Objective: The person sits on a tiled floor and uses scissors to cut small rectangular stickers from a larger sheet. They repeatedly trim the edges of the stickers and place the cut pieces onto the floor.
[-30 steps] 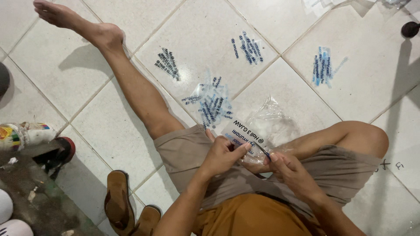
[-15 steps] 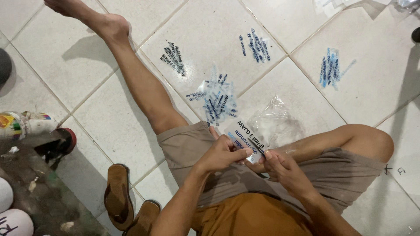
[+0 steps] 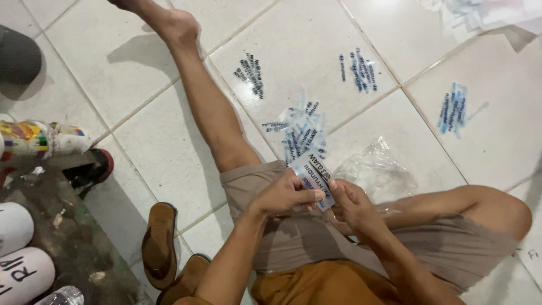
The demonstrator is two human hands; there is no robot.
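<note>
I sit on a white tiled floor with my legs spread. My left hand (image 3: 285, 195) and my right hand (image 3: 353, 206) together hold a small clear printed plastic packet (image 3: 312, 178) above my lap, fingers pinching its lower edge. Just beyond it a loose heap of similar printed packets (image 3: 299, 133) lies on the floor between my legs. A crumpled clear plastic bag (image 3: 375, 172) rests beside my right thigh.
Three more packet piles lie on the tiles: one far left (image 3: 251, 70), one centre (image 3: 358, 70), one right (image 3: 453, 108). Brown sandals (image 3: 161, 245) sit by my left hip. A colourful container (image 3: 34, 138) and white objects (image 3: 22, 271) stand at left.
The view has shifted slightly. My hands have lifted the packet a little and turned it more upright; a thin dark item seen at my right fingers earlier is no longer visible.
</note>
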